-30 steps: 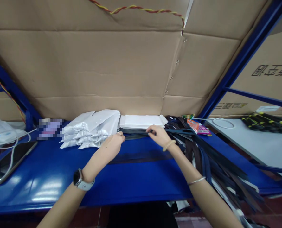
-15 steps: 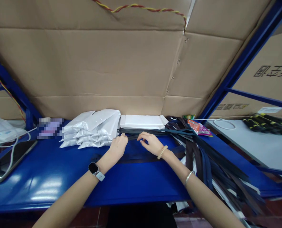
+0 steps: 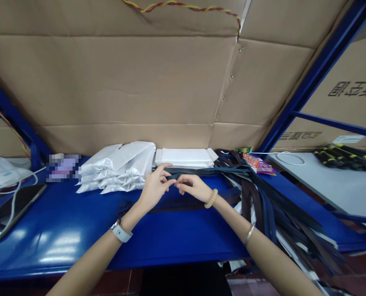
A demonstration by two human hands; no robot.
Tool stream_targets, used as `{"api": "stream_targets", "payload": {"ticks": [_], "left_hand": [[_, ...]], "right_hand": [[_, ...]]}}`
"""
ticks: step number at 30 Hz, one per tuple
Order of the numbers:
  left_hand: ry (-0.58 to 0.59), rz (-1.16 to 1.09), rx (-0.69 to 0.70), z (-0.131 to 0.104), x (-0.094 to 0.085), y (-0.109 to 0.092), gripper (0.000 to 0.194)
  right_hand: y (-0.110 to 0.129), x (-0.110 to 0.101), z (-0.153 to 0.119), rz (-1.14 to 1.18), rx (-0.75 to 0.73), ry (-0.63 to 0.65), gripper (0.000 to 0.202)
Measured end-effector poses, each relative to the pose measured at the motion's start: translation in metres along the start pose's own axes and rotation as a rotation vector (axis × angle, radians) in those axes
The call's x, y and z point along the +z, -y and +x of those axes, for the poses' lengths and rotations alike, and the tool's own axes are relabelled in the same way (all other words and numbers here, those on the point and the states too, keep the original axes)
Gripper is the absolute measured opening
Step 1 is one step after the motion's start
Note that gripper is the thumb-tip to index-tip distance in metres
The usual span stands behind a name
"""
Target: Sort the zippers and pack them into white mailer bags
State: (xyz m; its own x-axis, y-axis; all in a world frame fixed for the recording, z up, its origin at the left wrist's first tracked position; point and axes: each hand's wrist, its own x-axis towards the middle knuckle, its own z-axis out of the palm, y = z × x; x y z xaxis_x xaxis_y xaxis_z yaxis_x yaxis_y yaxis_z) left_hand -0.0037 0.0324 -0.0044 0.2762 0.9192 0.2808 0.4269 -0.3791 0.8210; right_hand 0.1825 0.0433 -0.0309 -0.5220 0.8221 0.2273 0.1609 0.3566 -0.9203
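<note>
My left hand (image 3: 154, 187) has its thumb and fingers closed on the end of a dark blue fabric strip (image 3: 171, 176). Close against it, my right hand (image 3: 193, 188) is pinched at that same end, fingertips nearly touching the left ones. Behind both hands, more dark strips (image 3: 198, 171) run sideways along the table. A darker strip (image 3: 189, 204) lies flat below my hands, partly covered by the right wrist. To the right, a thick bundle of navy and brown strips (image 3: 266, 205) drapes over the table's front edge.
White plastic packets (image 3: 118, 166) are piled left of my hands, with flat white boxes or envelopes (image 3: 184, 157) behind. Colourful snack wrappers (image 3: 258, 164) lie right. A tablet-like device (image 3: 22, 205) with white cables sits far left. Cardboard (image 3: 124, 82) walls the back, between blue frame posts (image 3: 318, 70).
My right hand has moved slightly left to meet the left hand. My left hand has turned, its thumb and fingers now showing on the strip's end.
</note>
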Motion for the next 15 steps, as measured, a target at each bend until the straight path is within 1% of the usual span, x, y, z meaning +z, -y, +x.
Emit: {"api": "stream_targets", "payload": {"ticks": [4,7,12,15], "left_hand": [[0.028,0.065,0.031,0.0,0.002,0.005,0.037],[0.049,0.131,0.069,0.001,0.004,0.011,0.029],[0.026,0.22,0.114,0.002,0.007,0.015,0.02],[0.045,0.225,0.156,0.001,0.009,0.015,0.018]], "right_hand": [[0.002,0.003,-0.002,-0.013,0.006,-0.028,0.015],[0.001,0.005,-0.001,-0.045,0.014,-0.019,0.014],[-0.003,0.011,-0.001,-0.243,-0.003,-0.018,0.015],[-0.004,0.012,0.0,-0.323,0.006,-0.049,0.015]]}}
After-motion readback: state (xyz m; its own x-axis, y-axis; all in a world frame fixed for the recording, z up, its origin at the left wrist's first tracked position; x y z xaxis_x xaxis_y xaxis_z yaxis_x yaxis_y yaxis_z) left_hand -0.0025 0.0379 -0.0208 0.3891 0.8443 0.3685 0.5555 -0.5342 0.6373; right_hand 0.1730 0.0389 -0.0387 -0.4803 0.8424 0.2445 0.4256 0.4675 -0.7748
